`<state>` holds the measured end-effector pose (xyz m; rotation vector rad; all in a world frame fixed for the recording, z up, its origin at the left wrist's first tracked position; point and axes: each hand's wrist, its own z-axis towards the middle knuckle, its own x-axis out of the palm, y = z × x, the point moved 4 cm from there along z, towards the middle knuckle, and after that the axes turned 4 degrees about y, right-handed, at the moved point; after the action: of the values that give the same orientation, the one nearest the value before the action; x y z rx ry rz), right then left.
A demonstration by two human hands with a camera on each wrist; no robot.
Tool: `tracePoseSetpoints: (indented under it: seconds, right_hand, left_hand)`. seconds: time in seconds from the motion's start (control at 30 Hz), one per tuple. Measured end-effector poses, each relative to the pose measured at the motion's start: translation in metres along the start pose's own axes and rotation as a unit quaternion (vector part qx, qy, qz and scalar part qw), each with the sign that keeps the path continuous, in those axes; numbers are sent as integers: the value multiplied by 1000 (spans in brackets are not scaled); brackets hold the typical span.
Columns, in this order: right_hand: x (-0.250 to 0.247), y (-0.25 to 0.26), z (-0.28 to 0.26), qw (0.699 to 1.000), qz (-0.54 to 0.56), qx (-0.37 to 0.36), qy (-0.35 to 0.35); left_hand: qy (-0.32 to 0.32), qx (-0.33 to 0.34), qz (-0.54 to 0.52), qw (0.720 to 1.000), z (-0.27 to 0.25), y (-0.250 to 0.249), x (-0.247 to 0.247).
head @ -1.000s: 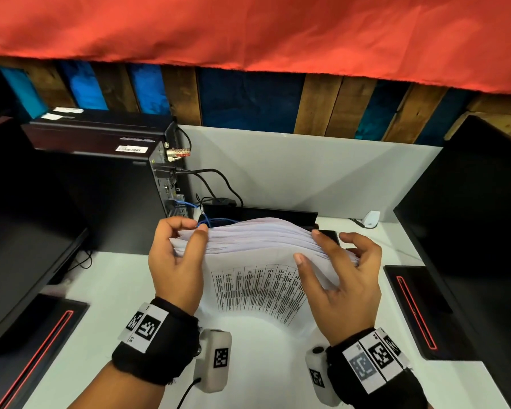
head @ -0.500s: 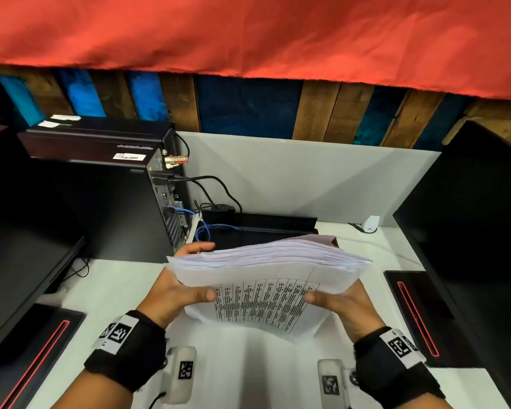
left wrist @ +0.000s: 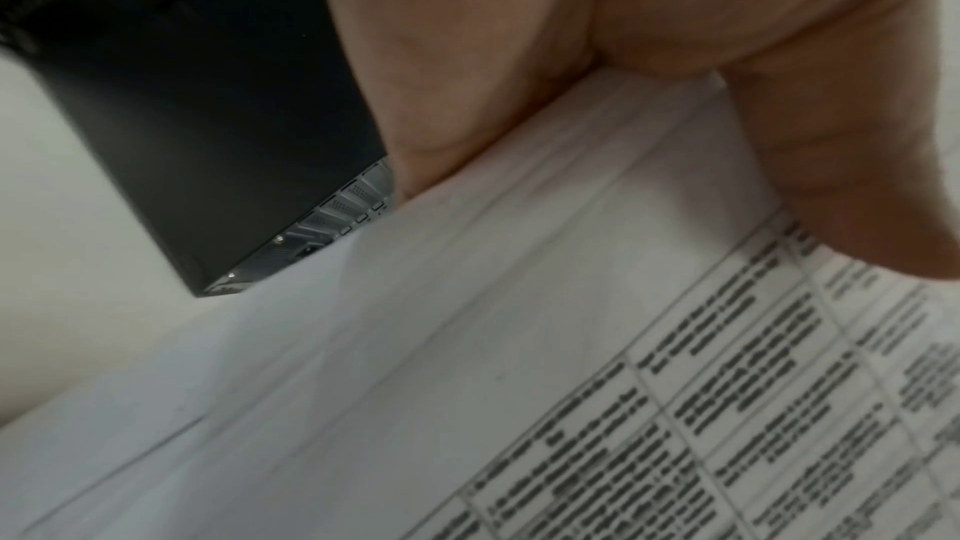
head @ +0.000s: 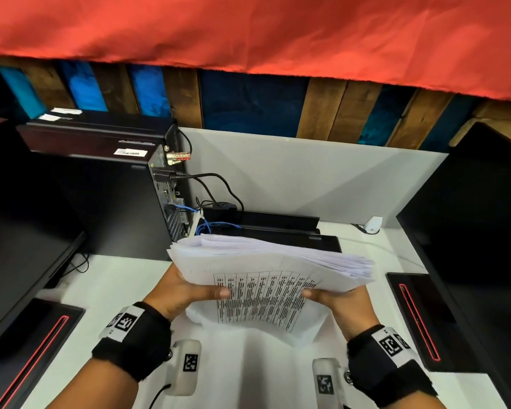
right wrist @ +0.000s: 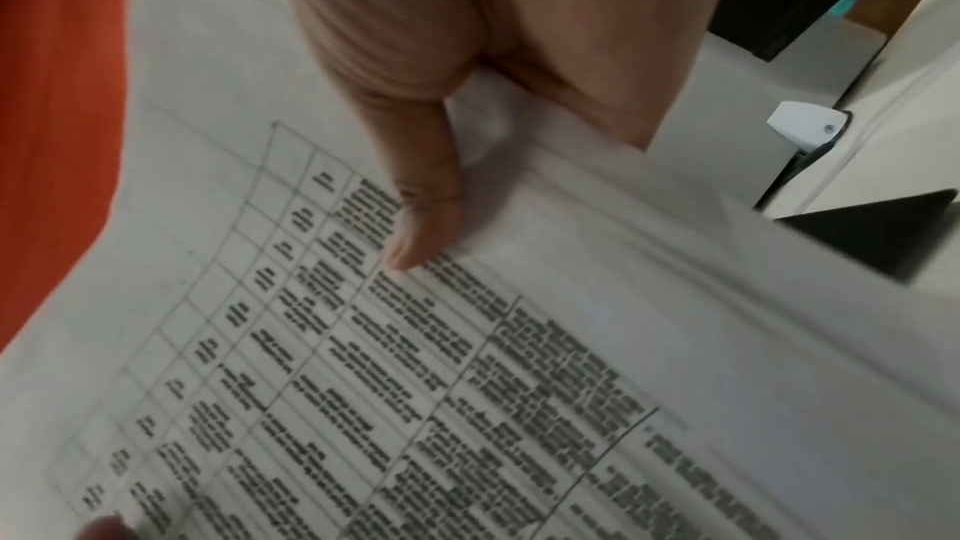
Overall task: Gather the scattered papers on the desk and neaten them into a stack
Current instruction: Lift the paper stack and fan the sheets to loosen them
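Note:
A thick bundle of white papers (head: 266, 278) is held upright above the white desk (head: 115, 290), its top edges fanned and uneven. The sheet facing me carries a printed table. My left hand (head: 189, 290) grips the bundle's left side, thumb across the front sheet. My right hand (head: 340, 299) grips its right side, thumb on the front, other fingers hidden behind. The left wrist view shows the papers (left wrist: 467, 364) held between thumb and palm of the left hand (left wrist: 675, 56). In the right wrist view the right hand's thumb (right wrist: 415, 187) presses on the papers' printed table (right wrist: 415, 364).
A black computer tower (head: 101, 187) with cables stands at the back left. Black monitors (head: 478, 231) flank the desk on both sides, with red-striped black bases (head: 419, 317). A flat black device (head: 278, 228) lies behind the papers. A grey partition (head: 307, 178) closes the back.
Both hands shifted from on top of the pile to its sides. They lifted the bundle upright off the desk and slightly higher.

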<state>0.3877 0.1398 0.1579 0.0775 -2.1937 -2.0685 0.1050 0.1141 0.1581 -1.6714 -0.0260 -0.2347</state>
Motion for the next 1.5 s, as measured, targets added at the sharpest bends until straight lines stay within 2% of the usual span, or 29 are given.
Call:
tracePoseSetpoints:
  seconds: [0.07,0.17,0.33,0.53,0.73,0.87,1.1,1.33,1.43,1.5]
  right_hand:
    - [-2,2,-1,999,8,-24,-26]
    - [-6,1,-4,999,20,-21,-45]
    - [-6,-14,-6,999,21,37,-1]
    - [-8,-6,-7,999,41,4,-15]
    - [-8,-14,-10,998,52,45,2]
    - [-1,1,-10,997,76,14,-17]
    - [-4,9,-11,998,65,11,-16]
    - [4,37,-14,995,50,-45,-67]
    - [4,50,-20,985,-1,-125,-120]
    - [8,58,-28,965,-53,-200,-164]
  left_hand:
    - [-1,15,2,1000,1,-5,3]
    - [6,15,-5,1000,1,-4,5]
    - [21,-13,-10,1000,4,7,12]
    - [-26,34,-37,998,10,0,19]
    - [-35,-14,-6,999,2,15,14]
    - [-76,33,-45,996,6,8,20]
    - [-69,42,-30,996,3,-1,15]
    - [-96,87,-34,991,5,-15,17]
    - [-97,86,-22,991,1,-18,17]
    - [-107,104,-31,988,-3,-23,21]
